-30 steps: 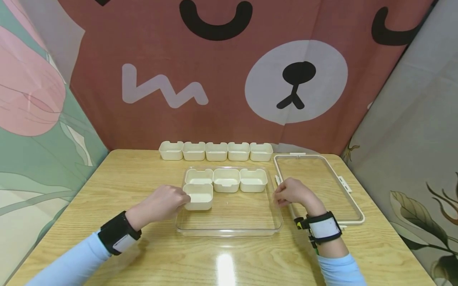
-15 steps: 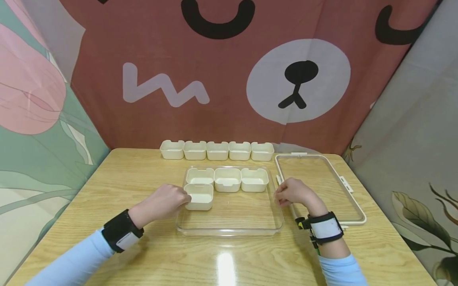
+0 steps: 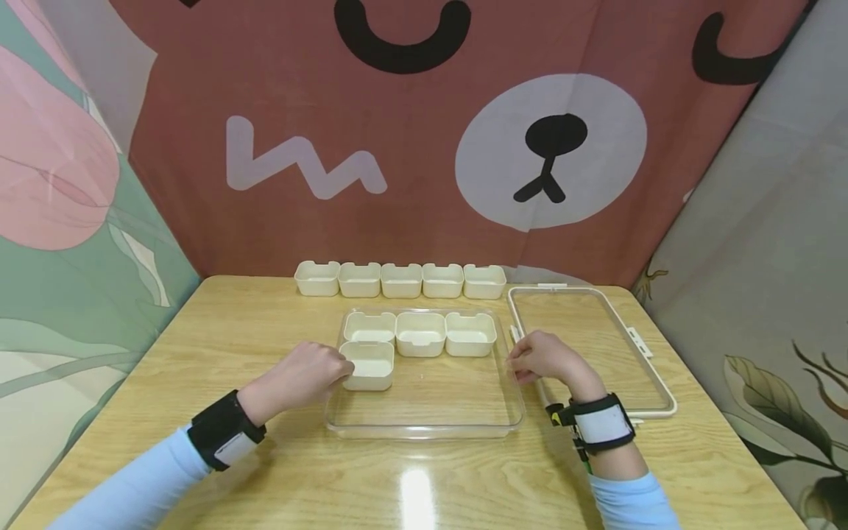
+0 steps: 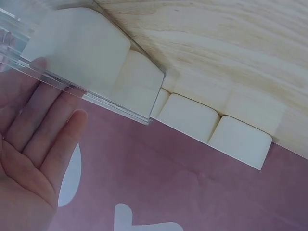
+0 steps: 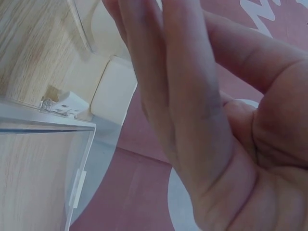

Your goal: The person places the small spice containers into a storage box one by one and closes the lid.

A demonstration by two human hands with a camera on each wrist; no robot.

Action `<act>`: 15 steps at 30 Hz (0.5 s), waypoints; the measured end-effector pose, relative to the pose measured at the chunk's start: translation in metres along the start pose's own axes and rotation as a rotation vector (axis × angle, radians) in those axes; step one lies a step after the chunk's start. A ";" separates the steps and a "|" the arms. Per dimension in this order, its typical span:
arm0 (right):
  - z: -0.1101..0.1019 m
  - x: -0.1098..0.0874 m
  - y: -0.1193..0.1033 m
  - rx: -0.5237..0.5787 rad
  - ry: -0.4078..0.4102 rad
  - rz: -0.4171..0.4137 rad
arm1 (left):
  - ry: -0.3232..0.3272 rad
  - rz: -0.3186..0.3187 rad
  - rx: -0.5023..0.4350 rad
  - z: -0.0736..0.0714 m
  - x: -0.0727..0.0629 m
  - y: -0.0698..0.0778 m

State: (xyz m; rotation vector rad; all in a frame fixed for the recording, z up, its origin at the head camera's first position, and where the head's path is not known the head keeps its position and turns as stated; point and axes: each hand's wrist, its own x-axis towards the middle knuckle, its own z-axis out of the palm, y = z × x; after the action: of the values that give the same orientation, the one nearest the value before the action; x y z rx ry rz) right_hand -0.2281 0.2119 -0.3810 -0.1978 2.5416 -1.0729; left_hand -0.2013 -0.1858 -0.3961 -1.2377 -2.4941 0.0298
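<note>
A clear plastic tray (image 3: 424,430) lies mid-table with several small cream bins in it: three along its back and one cream bin (image 3: 367,375) at front left. At that bin's left side, my left hand (image 3: 308,375) pinches its rim. In the left wrist view the other fingers (image 4: 57,120) of this hand hang outside the clear wall, fairly straight. My right hand (image 3: 546,357) holds the tray's right wall between thumb and fingers. The right wrist view shows its long fingers (image 5: 192,96) close up, with their tips out of frame.
Several more cream bins (image 3: 400,281) stand in a row at the table's back edge. A clear lid with a white frame (image 3: 656,383) lies right of the tray, partly beneath the right forearm. Patterned cloth (image 3: 411,184) hangs behind the wooden table (image 3: 265,493).
Both hands and the bins stay where they were. Only the head view shifts very slightly.
</note>
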 end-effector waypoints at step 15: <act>0.000 -0.002 -0.001 0.000 -0.007 -0.009 | 0.008 0.007 0.016 0.001 0.002 0.003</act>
State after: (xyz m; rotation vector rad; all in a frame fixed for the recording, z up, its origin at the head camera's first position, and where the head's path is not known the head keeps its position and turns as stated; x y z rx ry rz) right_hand -0.2261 0.2116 -0.3802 -0.2129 2.5370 -1.0736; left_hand -0.2002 -0.1826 -0.3969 -1.2374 -2.4781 0.0466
